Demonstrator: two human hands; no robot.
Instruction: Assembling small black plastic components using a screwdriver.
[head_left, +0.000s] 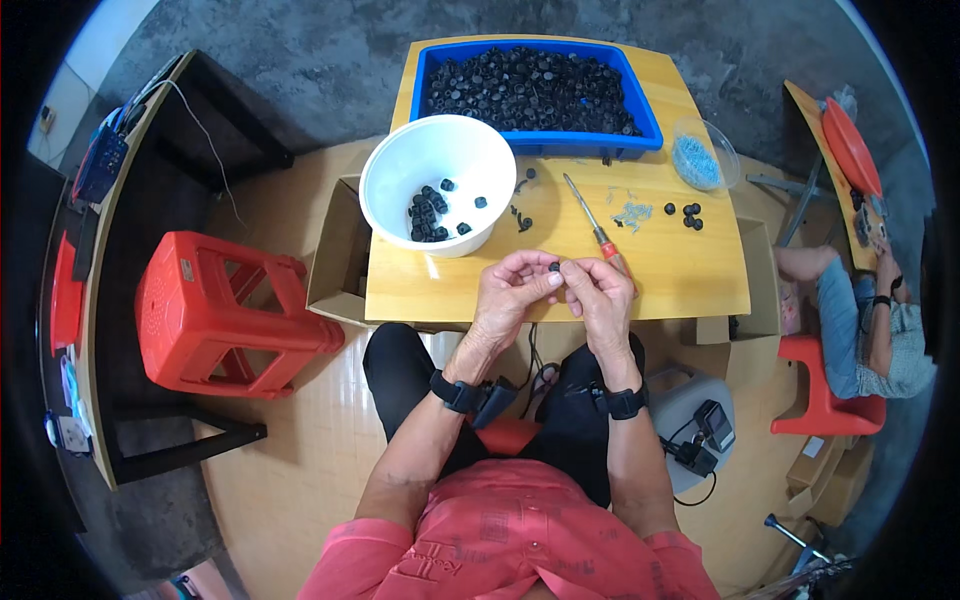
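Note:
My left hand (514,296) and my right hand (597,298) meet over the near edge of the yellow table (430,290). Their fingertips pinch a small black plastic part (554,267) between them; the fingers cover most of it. Just beyond my right hand lies a screwdriver (600,232) with a red handle, its tip pointing away to the left. A white bucket (377,190) stands left of my hands, with several black parts (428,212) at its bottom. Small silvery screws (632,214) are scattered past the screwdriver, near a few round black parts (692,212).
A blue tray (590,144) heaped with black parts fills the table's far side. At right is a clear tub (697,165) of bluish screws. A red stool (215,310) and cardboard box (337,250) are at left. Another person (880,340) sits at far right.

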